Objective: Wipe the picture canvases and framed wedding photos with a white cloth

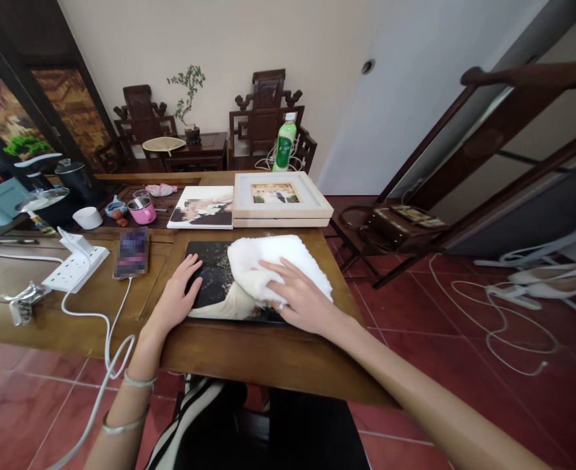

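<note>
While the left hand rests on the left edge of a glossy dark photo panel, the right hand lies over a fluffy white cloth on the panel's right part. The left fingers are extended and slightly parted, with the thumb spread away from them. The right fingers reach across the cloth, partly bent; whether they pinch a fold of it I cannot tell.

The panel lies flat near the front edge of the wooden worktop, its right portion largely hidden by the cloth and hand. Pale shapes show along its lower edge.

Just beyond the panel are a pale framed picture and, immediately left of it, a white-edged photo print. A green bottle stands upright behind the frame. To the left of the panel are a phone with a cable attached, a white power strip and a pink mug.
</note>
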Demonstrator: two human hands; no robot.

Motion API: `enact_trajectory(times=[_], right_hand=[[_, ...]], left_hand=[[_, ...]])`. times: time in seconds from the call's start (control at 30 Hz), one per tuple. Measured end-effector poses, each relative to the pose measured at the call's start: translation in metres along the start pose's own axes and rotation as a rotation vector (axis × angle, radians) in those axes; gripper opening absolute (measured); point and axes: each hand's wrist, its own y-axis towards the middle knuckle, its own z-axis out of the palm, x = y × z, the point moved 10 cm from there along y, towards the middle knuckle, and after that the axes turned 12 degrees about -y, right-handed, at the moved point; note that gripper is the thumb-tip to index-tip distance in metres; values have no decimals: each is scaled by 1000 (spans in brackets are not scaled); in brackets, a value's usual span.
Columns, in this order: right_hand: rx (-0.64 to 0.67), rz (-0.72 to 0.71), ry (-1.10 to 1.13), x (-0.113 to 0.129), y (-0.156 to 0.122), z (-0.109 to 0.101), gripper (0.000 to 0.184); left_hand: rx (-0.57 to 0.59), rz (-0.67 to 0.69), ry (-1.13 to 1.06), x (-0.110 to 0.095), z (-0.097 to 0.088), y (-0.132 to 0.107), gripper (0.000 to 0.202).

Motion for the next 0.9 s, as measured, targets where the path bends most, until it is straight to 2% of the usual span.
enact_trajectory(times=[0.13,0.23,0.5,0.6,0.7,0.9], right_hand=[[8,70,2,-16,19,5,26],[25,72,5,-9,17,5,29],[25,-119,83,77,-44,-13,29],[69,-166,114,87,-52,-18,35],[135,-112,110,63,-38,-14,34],[38,64,-19,-32,21,4,28]], left_hand=[[0,-2,2,-1,-1,0,45],[1,0,5,-2,-1,1,44],[0,7,7,-3,0,0,44],[0,9,6,-3,0,0,43],[-1,6,5,-3,0,0,44],[-2,-5,-2,-4,0,0,44]])
